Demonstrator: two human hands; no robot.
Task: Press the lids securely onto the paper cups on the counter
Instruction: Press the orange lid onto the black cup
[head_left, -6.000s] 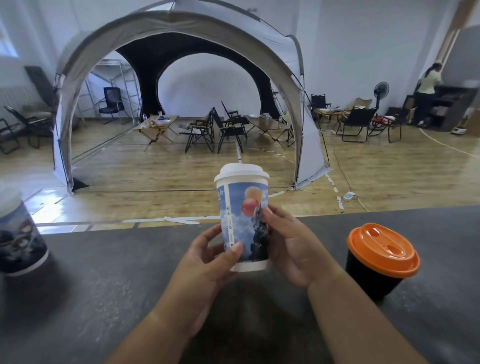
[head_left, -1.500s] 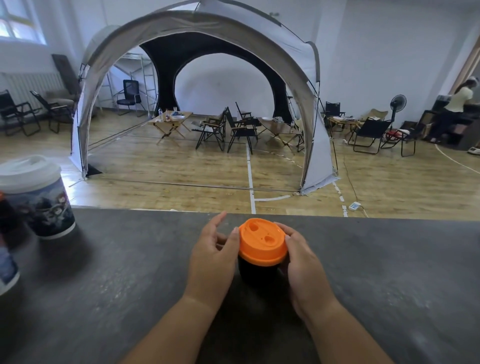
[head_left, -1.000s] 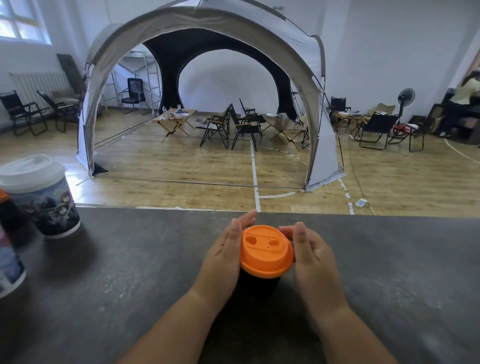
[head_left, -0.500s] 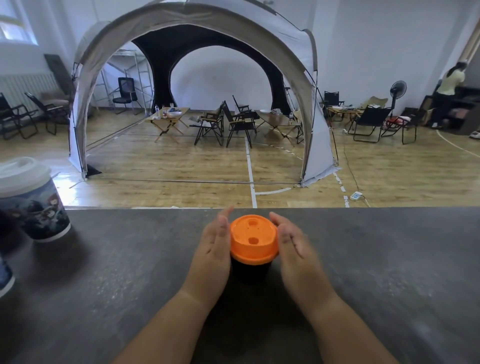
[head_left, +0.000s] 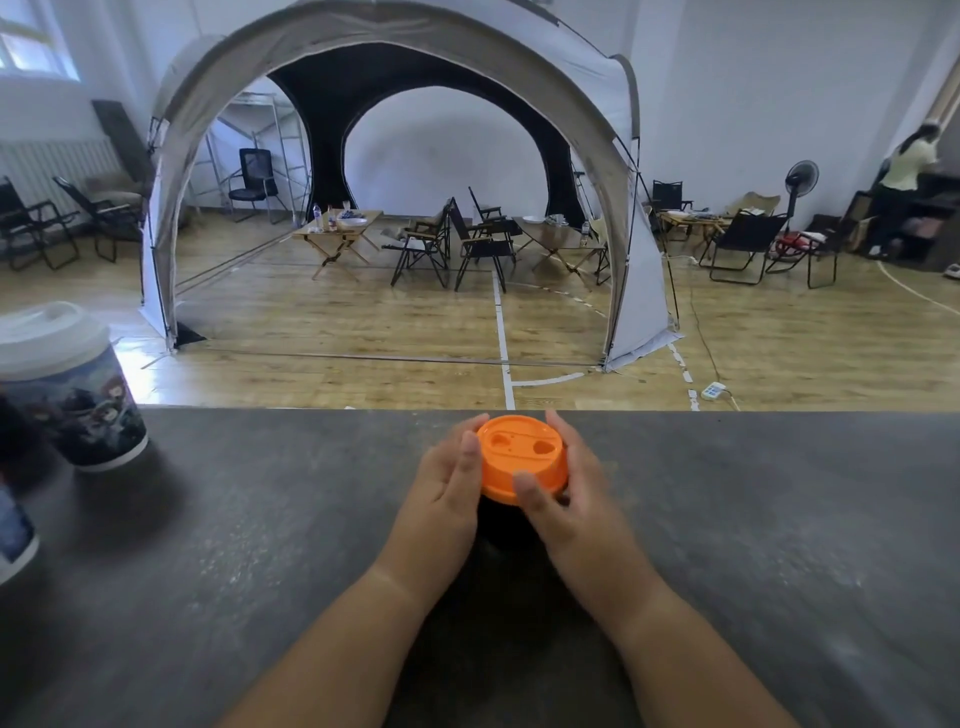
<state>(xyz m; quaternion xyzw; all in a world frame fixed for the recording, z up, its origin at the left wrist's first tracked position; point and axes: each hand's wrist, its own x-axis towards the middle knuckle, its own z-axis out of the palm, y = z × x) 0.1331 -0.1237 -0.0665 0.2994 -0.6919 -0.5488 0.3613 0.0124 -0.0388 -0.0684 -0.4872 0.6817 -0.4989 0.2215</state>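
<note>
Moved since half a second ago: the right hand (head_left: 576, 493) has brought its thumb over the near rim of the orange plastic lid (head_left: 522, 457), and the lid's two holes now lie side by side, no longer one behind the other
Head view, task's thing: the lid sits on a short black paper cup (head_left: 497, 514) that stands mid-way along the dark grey stone-look bench (head_left: 260, 519), near its far edge; little of the cup shows under the lid and hands
Left hand (head_left: 447, 486): cupped against the lid's left side, thumb up along the rim, fingertips curling round the far edge
Right hand: wrapped round the lid's right side, thumb on the front rim, fingers hidden behind
Lid seating: looks level, though the seam with the cup is covered, so I cannot tell whether it has snapped home all round
Other cups: a tall printed paper cup with a white lid (head_left: 72, 395) stands well apart at the left; the corner of another printed cup (head_left: 13, 530) shows at the left edge
Step in hand: probably working round the rim of this cup, squeezing it down
Next move calls for: even downward pressure on the parts of the rim not yet pressed, the cup kept upright, and a light grip so the paper wall does not buckle
</note>
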